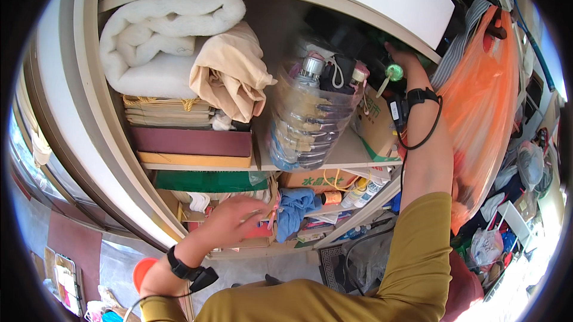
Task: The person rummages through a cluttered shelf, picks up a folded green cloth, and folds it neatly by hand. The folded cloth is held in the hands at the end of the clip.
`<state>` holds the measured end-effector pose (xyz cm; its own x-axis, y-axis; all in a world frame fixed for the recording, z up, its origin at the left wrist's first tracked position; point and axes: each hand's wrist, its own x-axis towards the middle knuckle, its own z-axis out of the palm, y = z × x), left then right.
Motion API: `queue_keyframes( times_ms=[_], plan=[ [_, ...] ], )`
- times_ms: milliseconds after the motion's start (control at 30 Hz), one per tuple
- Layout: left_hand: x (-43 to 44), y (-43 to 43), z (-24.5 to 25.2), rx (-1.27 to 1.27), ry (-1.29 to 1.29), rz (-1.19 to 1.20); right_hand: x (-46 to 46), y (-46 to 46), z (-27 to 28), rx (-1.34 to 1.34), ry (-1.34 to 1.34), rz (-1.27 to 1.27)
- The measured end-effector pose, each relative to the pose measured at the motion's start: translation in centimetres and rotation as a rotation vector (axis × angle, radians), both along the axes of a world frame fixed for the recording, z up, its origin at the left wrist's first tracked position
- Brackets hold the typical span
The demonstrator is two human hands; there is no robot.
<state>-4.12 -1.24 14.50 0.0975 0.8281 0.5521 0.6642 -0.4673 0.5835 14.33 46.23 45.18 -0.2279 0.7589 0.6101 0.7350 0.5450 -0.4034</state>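
My right hand [403, 59] reaches into the upper shelf compartment, beside dark items [340, 31] at the back. Its thumb shows, but the other fingers are largely hidden, so a grip cannot be made out. Just below it is a shiny green knob [394, 72] with a pale strap. To its left stands a clear ribbed plastic container [309, 120], tilted in view, holding what look like folded umbrellas [312, 67]. My left hand [235, 219] hovers before the lower shelf, near a blue cloth [295, 210]. A thin light-coloured object or ring shows at its fingers.
Left of the container lie a rolled white quilt [165, 44], a beige cloth bundle [233, 71] and a maroon box [192, 141]. A cardboard box [378, 120] stands behind on the right. An orange plastic bag [483, 111] hangs beside my right arm. Bottles [362, 192] stand lower down.
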Motion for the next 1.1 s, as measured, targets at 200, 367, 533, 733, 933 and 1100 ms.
queue_keyframes(
  times_ms=[200, 367, 533, 733, 933, 1100],
  plan=[
    [5.8, 5.2, 11.3, 0.515, 0.533, 0.065, 1.2, 1.9, 0.6, -0.400, -0.115, -0.135],
    [7.3, 11.6, 12.3, 0.604, 0.783, 0.191, 2.6, 3.1, -1.0, -0.519, 0.027, -0.090],
    [5.9, 15.4, 11.6, 0.629, 1.181, 0.516, 3.6, 4.3, -1.5, -0.626, 0.283, 0.025],
    [3.1, 16.9, 11.1, 0.505, 1.118, 0.563, 6.2, 0.5, -1.0, -0.834, 0.586, 0.251],
    [1.2, 18.0, 10.1, 0.455, 1.277, 0.603, 7.7, -9.3, -3.1, -0.580, 0.489, 0.286],
    [1.6, 18.5, 10.1, 0.463, 1.167, 0.564, 9.6, -18.6, -5.7, -0.474, 0.582, 0.404]
  ],
)
